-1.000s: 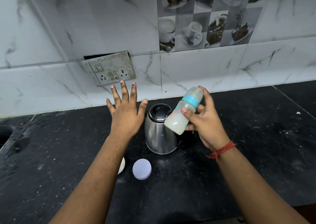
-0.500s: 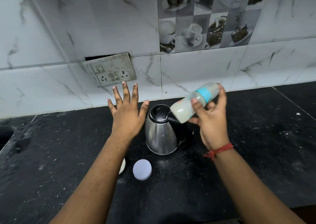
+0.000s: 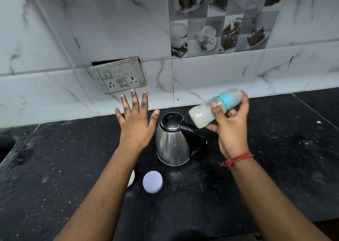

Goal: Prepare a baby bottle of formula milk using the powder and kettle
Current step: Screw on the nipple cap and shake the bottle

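Observation:
My right hand [image 3: 230,128] grips a baby bottle [image 3: 205,113] with a blue collar and milky liquid inside. The bottle lies nearly sideways in the air, its base pointing left over the kettle's handle. A steel kettle [image 3: 171,145] with a black lid and handle stands on the black counter [image 3: 284,167] between my hands. My left hand [image 3: 136,123] hovers left of the kettle with fingers spread and straight, holding nothing. A round pale lilac lid [image 3: 152,181] lies on the counter in front of the kettle. A white object [image 3: 131,178] shows partly from under my left forearm.
A switch and socket plate [image 3: 119,77] hangs loose on the marble-tiled wall behind my left hand. A dark sink opening [image 3: 5,145] sits at the far left edge. White specks are scattered over the counter.
My right hand has swung the bottle up and to the right, tipping it from steeply tilted to almost horizontal. My left hand has stayed spread in nearly the same place.

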Tool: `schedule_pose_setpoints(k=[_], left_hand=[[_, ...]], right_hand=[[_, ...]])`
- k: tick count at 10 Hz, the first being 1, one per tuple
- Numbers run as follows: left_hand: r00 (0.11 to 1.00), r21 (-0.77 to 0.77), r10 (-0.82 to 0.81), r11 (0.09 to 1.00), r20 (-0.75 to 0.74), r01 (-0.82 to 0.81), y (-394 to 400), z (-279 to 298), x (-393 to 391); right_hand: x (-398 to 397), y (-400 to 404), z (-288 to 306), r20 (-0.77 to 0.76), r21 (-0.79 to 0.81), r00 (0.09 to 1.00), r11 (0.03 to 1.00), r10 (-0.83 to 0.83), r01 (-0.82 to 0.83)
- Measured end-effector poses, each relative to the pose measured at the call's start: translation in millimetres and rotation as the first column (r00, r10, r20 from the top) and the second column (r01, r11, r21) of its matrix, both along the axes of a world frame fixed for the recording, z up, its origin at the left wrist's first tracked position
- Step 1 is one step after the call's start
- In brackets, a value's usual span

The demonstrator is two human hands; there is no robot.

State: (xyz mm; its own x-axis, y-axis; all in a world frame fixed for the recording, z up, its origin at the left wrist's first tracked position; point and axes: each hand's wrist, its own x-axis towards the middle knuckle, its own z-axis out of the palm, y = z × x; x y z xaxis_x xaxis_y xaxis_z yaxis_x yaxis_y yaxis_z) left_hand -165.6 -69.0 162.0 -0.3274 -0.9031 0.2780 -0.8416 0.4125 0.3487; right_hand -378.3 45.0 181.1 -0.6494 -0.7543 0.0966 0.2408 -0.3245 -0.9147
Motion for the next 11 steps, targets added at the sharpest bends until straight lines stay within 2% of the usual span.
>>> schedule_pose_setpoints(k=[1,2,3,4,5,6,7,9,10,11], left_hand=[[1.0,0.0,0.003,1.0,0.004,-0.003,-1,0,0],[1.0,-0.006,0.003,1.0,0.0,-0.003,-1,0,-2],[1.0,-0.007,0.0,1.0,-0.009,0.0,0,0,-2],[1.0,-0.008,0.005,1.0,-0.007,-0.005,0,0,-1],[1.0,-0.004,0.009,1.0,-0.01,-0.009,-1,-1,0],[1.0,-0.006,0.008,1.0,-0.013,-0.008,-1,0,-2],[1.0,-0.004,0.009,1.0,-0.002,-0.009,-2,1,-3],[1.0,-0.001,0.009,1.0,-0.012,-0.009,0,0,-2],[1.0,0.001,0.008,1.0,-0.012,-0.008,2,0,-4],[1.0,-0.003,0.005,1.0,-0.013,-0.005,2,1,-5]], right_hand=[[3,1,-5,-0.051,0.043,0.998,0.998,0.041,-0.039],[12,6,-10,-0.156,0.147,0.927,0.936,0.342,-0.32],[9,6,-6,-0.134,0.107,0.94,0.948,0.313,-0.3],[1,3,2,-0.043,0.026,0.995,0.995,0.093,-0.092],[-4,2,-1,-0.038,0.023,0.999,1.0,-0.01,0.011],[4,5,-9,-0.122,0.124,0.968,0.971,0.221,-0.206],[5,7,-10,-0.131,0.113,0.95,0.956,0.283,-0.269],[-4,6,1,-0.067,0.025,0.997,0.999,-0.037,0.039],[4,8,-5,-0.142,0.131,0.973,0.978,0.181,-0.163],[8,10,-11,-0.188,0.208,0.928,0.936,0.322,-0.283]])
